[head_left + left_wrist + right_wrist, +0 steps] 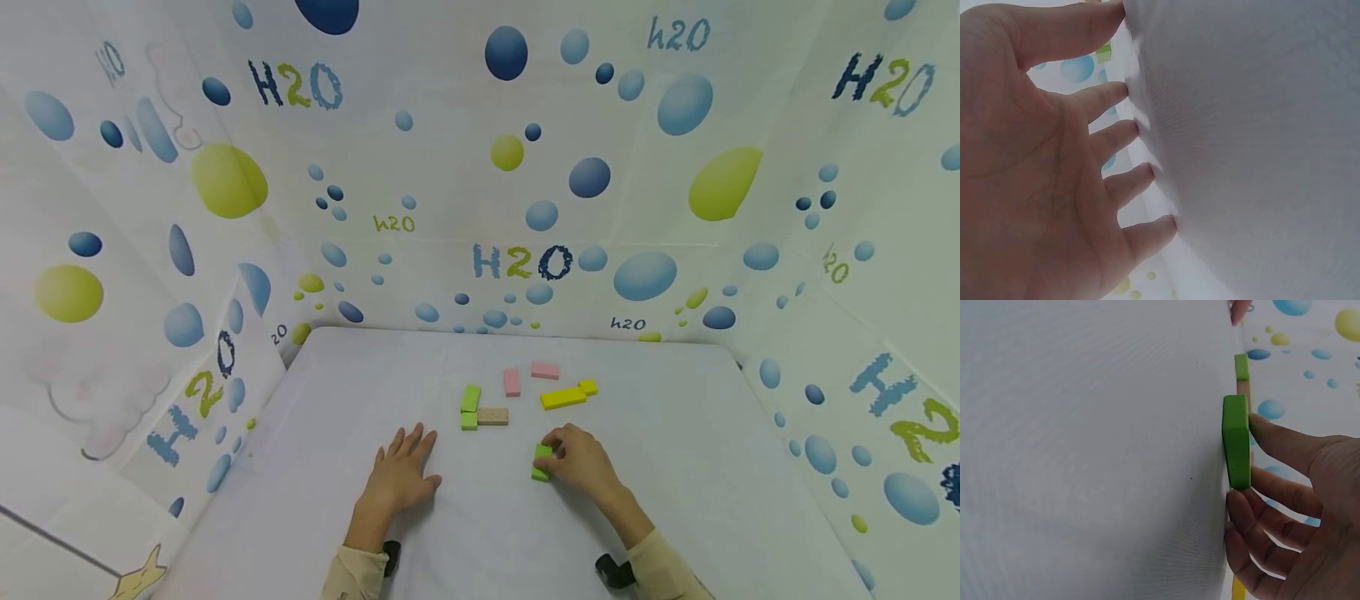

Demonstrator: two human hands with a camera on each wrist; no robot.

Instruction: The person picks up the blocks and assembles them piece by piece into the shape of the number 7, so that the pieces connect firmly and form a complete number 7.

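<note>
My right hand pinches a green block lying on the white table, thumb on one side and fingers on the other. In the right wrist view, the green block sits between the thumb and index finger, while the other fingers curl down near the cloth. My left hand rests on the table with spread fingers and holds nothing; in the left wrist view its fingertips touch the white surface. Beyond the hands, two more green blocks stand beside a wood-coloured block.
Two pink blocks lie farther back. To their right are two yellow blocks, a long one and a short one touching end to end. White cloth walls with blue and lime dots enclose the white tabletop behind and at the sides.
</note>
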